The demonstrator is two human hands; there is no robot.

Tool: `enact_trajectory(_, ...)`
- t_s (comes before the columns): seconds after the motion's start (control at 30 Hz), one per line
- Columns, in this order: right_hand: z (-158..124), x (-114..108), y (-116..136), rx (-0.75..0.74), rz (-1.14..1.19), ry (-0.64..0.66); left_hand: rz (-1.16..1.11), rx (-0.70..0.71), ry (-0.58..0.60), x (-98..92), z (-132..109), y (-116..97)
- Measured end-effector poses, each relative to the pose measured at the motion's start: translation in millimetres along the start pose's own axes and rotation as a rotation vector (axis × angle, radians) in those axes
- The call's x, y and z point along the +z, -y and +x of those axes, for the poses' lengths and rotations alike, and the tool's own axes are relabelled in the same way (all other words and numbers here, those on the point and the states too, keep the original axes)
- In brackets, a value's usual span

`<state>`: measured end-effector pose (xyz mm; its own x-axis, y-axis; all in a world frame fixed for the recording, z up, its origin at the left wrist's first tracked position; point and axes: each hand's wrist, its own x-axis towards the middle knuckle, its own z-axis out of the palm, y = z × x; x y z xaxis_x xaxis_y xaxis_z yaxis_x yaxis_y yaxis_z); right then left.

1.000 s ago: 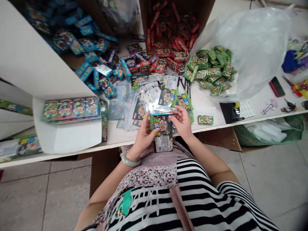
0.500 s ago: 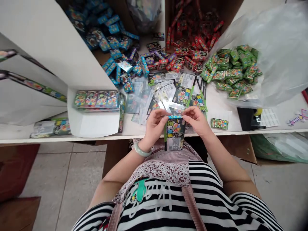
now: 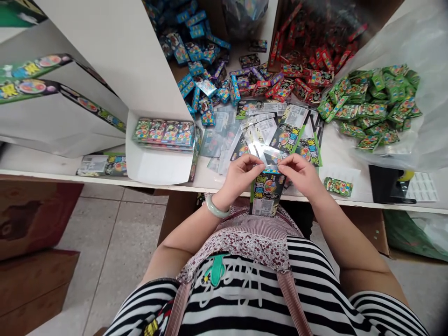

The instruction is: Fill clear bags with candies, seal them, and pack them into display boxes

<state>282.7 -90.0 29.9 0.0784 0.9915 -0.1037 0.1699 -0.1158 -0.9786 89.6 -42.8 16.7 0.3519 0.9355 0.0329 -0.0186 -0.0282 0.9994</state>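
Observation:
My left hand [image 3: 240,176] and my right hand [image 3: 301,175] meet over the table's front edge. Between them they pinch the top of a printed green-bordered candy card [image 3: 266,195], which hangs down toward my lap. A clear plastic sleeve [image 3: 270,156] rises from the card's top edge, held by the fingers of both hands. Just beyond my fingers lies a loose spread of similar cards and clear sleeves [image 3: 283,135]. A jade bangle [image 3: 216,206] circles my left wrist.
The white table [image 3: 343,184] carries heaps of blue, red and green small packets, and a white carton [image 3: 157,158] holds a stacked row of packets. A clear plastic bag [image 3: 420,93] lies at the right. Cardboard boxes stand on the tiled floor below.
The view has shifted, so the table contents sit further right and higher. My hands have moved closer together at the card's top edge, and the card now hangs more upright.

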Motion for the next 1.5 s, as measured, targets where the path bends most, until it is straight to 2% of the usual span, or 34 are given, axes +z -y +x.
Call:
enact_trajectory(0.07,0.7,-1.6,0.0,0.0,-0.027,0.018,0.025,0.012,0.048,-3.3,1.4,0.2)
enact_trajectory(0.17,-4.4,-6.7,-1.4,-0.034,-0.064,0.066,0.056,0.063,0.181,-11.1,-0.8,-0.5)
enact_trajectory(0.3,-16.8,-10.5,-6.4,-0.217,-0.19,0.077,0.099,0.126,0.263,-19.1,-7.4,3.8)
enact_trajectory(0.37,-22.5,-8.3,-10.8,-0.292,-0.267,0.059,0.13,0.124,0.258,-19.9,-10.3,7.8)
enact_trajectory(0.47,-28.2,-1.8,-14.9,-0.322,-0.309,0.009,0.163,0.147,0.247,-18.5,-12.3,9.2)
enact_trajectory(0.57,-29.3,2.3,-9.0,-0.329,-0.274,-0.044,0.168,0.238,0.235,-16.1,-10.8,0.6)
enact_trajectory(0.7,-26.0,1.5,5.2,-0.376,-0.215,-0.103,0.163,0.314,0.143,-12.2,-7.5,-13.4)
enact_trajectory(0.8,-26.8,2.9,3.9,-0.361,-0.222,-0.095,0.155,0.299,0.129,-9.0,-8.5,-11.2)
enact_trajectory(0.93,-35.7,0.0,-9.9,-0.304,-0.22,-0.02,0.157,0.237,0.122,-7.9,-13.7,3.2)
enact_trajectory(1.03,-37.5,-27.5,-19.7,-0.276,-0.244,0.062,0.171,0.222,0.094,-11.3,-15.7,8.7)
enact_trajectory(1.1,-31.2,-61.0,-27.7,-0.208,-0.293,-0.081,0.187,0.21,0.103,-14.7,-15.1,9.1)
enact_trajectory(1.17,-18.9,-98.2,-37.6,-0.062,-0.425,-0.351,0.205,0.196,0.109,-17.9,-13.6,9.4)
enact_trajectory(1.2,-11.4,-114.8,-42.6,0.035,-0.543,-0.412,0.211,0.192,0.103,-19.1,-12.7,10.0)
enact_trajectory(1.27,4.1,-138.6,-51.0,0.22,-0.743,-0.375,0.215,0.197,0.082,-20.3,-11.1,12.1)
enact_trajectory(1.37,23.5,-149.0,-58.1,0.373,-0.829,-0.243,0.216,0.219,0.075,-20.2,-10.3,15.2)
enact_trajectory(1.5,32.7,-145.2,-63.4,0.413,-0.754,-0.21,0.238,0.225,0.072,-20.2,-10.7,15.7)
